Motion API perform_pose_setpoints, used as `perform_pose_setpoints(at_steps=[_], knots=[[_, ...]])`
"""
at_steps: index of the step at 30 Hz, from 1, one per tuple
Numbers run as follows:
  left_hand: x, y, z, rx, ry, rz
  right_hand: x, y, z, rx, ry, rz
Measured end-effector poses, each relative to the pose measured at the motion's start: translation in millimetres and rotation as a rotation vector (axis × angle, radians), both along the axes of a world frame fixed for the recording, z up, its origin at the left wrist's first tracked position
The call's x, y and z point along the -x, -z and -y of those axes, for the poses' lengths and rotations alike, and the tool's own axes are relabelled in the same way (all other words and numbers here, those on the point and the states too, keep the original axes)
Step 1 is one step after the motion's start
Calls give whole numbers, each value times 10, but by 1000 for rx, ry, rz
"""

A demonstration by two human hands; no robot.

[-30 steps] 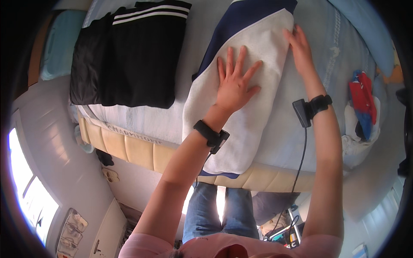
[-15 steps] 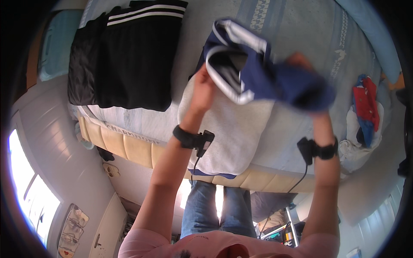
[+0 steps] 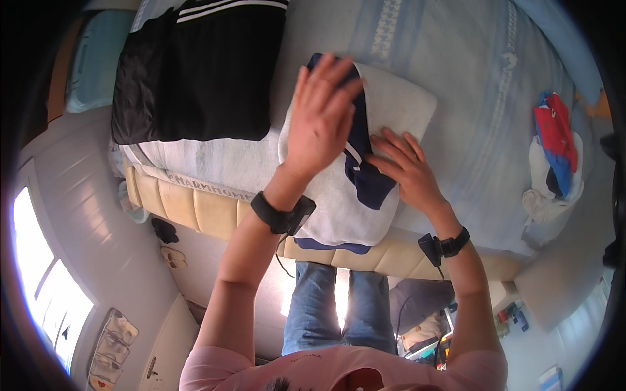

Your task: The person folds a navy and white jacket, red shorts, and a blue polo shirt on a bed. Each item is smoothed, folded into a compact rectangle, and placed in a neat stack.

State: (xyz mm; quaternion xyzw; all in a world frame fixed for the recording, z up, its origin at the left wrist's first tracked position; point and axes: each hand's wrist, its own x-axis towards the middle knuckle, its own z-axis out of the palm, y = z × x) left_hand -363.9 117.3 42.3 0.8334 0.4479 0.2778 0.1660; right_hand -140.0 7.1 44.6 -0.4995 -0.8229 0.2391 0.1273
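Note:
On the bed lies a light grey garment, spread out with its lower end hanging at the near edge of the mattress. Across its middle runs a navy piece of clothing with a white stripe, laid in a narrow strip; whether it is a sleeve of the grey garment I cannot tell. My left hand, slightly blurred, is over the upper part of the navy piece with fingers apart. At its right edge rests my right hand, fingers stretched out over the cloth. Neither hand grips anything.
Folded black clothing with white stripes lies to the left on the bed. A heap of red, blue and white clothes sits at the right. The bed's padded cream edge runs along the front, and a light blue container stands at far left.
The navy clothing, held up in both hands before, now lies as a strip on the grey garment. Both hands have let go of it, and my right hand has moved left and down.

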Motion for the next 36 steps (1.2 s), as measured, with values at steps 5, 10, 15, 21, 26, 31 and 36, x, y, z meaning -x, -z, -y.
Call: perform_pose_setpoints(at_steps=[5, 10, 15, 21, 26, 31, 36], knots=[[60, 259, 174, 193, 118, -335, 49, -94, 149, -43, 126, -62], [100, 425, 266, 120, 99, -200, 235, 51, 360, 28, 463, -260], [81, 334, 473, 267, 62, 29, 378, 80, 447, 360, 985, -700], [6, 142, 571, 350, 50, 289, 345, -86, 86, 441, 996, -1147], [2, 3, 494, 209, 45, 328, 116, -129, -107, 417, 848, -1363], [-89, 187, 402, 325, -5, -102, 97, 236, -127, 327, 823, -957], [-99, 245, 635, 189, 22, -44, -35, 425, -80, 210, 824, -769]])
